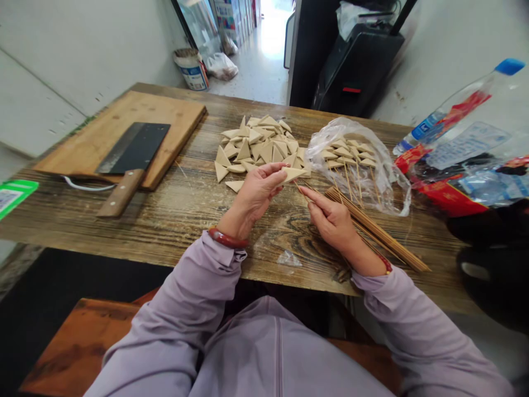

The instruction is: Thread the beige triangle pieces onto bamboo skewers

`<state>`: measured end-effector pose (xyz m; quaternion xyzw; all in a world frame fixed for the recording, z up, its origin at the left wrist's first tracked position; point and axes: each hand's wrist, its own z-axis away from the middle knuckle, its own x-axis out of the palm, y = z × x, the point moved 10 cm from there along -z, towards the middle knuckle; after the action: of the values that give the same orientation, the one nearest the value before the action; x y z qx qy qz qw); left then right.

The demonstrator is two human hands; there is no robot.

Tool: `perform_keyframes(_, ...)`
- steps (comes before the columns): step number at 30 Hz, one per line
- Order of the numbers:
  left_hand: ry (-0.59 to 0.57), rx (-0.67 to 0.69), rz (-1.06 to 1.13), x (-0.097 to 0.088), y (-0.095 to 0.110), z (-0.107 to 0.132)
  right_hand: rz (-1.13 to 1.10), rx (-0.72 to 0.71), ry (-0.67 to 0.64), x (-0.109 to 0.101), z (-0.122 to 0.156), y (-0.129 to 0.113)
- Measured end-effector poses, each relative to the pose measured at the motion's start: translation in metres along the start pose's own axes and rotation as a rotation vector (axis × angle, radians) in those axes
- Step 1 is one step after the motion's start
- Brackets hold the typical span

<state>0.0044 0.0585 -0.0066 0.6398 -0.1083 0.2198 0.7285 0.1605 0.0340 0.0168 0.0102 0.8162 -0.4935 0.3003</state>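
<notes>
Well, the left hand [256, 193] pinches a tan food triangle [294, 174] between thumb and fingertips, with the fingers curled closely around it. The right hand [330, 218] clenches a thin wooden skewer [301, 187] between thumb and forefinger, its tip right by the triangle's near edge; whether it has gone in is too small to tell. Just beyond the left fingers lies a heap of loose triangles [258, 146]. Right of the right fingers sit a bundle of skewers [372, 226] and a clear plastic bag [392, 187] holding skewered triangles. Far left of the fingers, a cleaver [132, 149] rests on a wooden cutting board [119, 127].
</notes>
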Motion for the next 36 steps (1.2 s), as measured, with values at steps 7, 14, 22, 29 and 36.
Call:
perform_keyframes(7,0.003,0.008,-0.035,0.0017,0.0017,0.0013,-0.008,-0.002,0.013,0.0,0.0002,0.0012)
perform_keyframes(14,0.002,0.042,-0.059,-0.0001,0.0038,-0.0004,-0.003,0.004,0.004,0.0001,0.0001,-0.0006)
perform_keyframes(22,0.009,0.044,-0.078,-0.0015,0.0036,0.0004,0.026,-0.006,0.025,-0.0009,0.0014,-0.002)
perform_keyframes(29,0.011,0.035,-0.078,0.0,0.0037,0.0012,0.005,-0.039,0.016,-0.0001,0.0013,-0.0024)
perform_keyframes(36,0.009,0.048,-0.09,0.002,0.0061,0.0027,0.036,-0.019,0.024,-0.001,0.0017,0.0002)
